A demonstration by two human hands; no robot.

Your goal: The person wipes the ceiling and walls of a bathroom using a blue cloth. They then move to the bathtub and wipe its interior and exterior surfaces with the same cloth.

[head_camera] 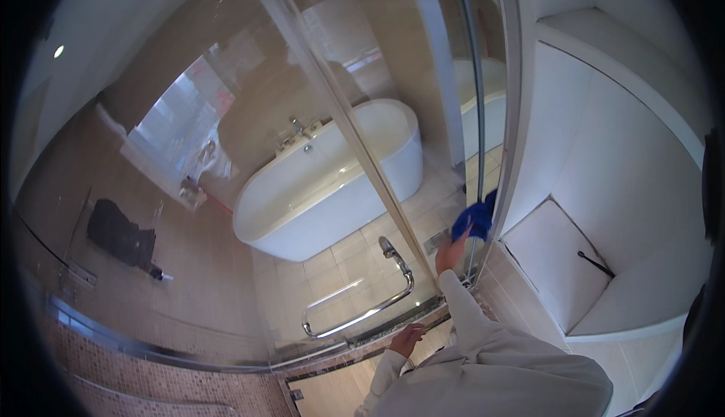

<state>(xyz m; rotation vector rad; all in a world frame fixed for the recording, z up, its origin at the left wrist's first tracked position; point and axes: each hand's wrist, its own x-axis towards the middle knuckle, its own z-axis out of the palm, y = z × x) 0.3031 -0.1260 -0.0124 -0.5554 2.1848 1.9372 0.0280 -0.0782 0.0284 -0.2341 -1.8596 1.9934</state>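
My right hand point(452, 254) reaches forward, its fingers on a blue cloth point(474, 221). The cloth lies against the glass beside the pale metal upright point(512, 105) at the panel's edge. Lower down, my left hand point(406, 340) hovers near the dark stone sill point(362, 342) with loosely bent fingers and nothing in it. A chrome door handle point(362, 318) is mounted on the glass door, ahead and to the left of that hand. Both forearms wear pale sleeves.
Beyond the glass stands a white freestanding bathtub point(328, 196) with a chrome faucet point(297, 126). To the right is a white-lined recess point(600, 151) with a thin black stick-like object point(596, 264). A dark item point(122, 236) appears at left, perhaps as a reflection. Mosaic tile point(170, 383) covers the lower left.
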